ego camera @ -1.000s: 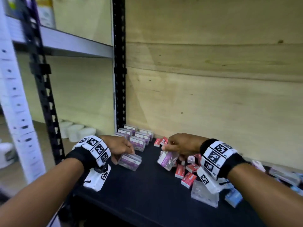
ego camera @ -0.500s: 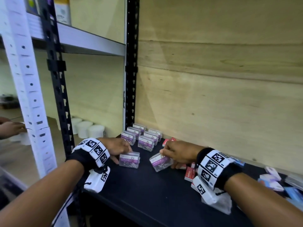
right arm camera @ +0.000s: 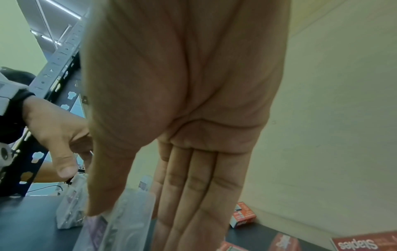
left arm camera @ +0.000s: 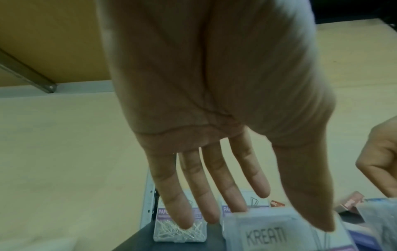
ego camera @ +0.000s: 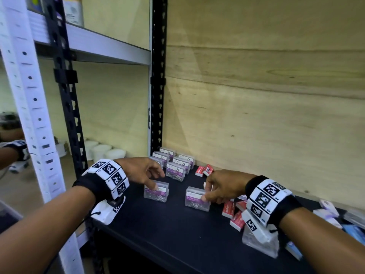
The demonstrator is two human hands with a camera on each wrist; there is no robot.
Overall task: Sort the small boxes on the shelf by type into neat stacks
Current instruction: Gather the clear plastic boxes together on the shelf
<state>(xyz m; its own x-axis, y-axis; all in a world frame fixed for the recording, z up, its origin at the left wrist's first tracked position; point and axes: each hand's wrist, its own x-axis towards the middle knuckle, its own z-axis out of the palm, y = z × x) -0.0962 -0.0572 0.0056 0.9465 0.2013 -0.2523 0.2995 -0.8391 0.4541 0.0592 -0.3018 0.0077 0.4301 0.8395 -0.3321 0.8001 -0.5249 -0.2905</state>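
Centre frame, your right hand [ego camera: 221, 186] is pinching the right clip box [ego camera: 196, 199] between thumb and fingers. Your left hand [ego camera: 138, 171] is lying relaxed, thumb touching the left clip box [ego camera: 156, 193]. Sliding either carelessly, you are risking knocking the sorted clip boxes [ego camera: 176, 169] above askew.

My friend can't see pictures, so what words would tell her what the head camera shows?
The left hand rests its thumb on a clear paper-clip box and the right hand pinches a second box, both on a black shelf. More paper-clip boxes sit grouped in the back corner; red staple boxes lie scattered nearby.
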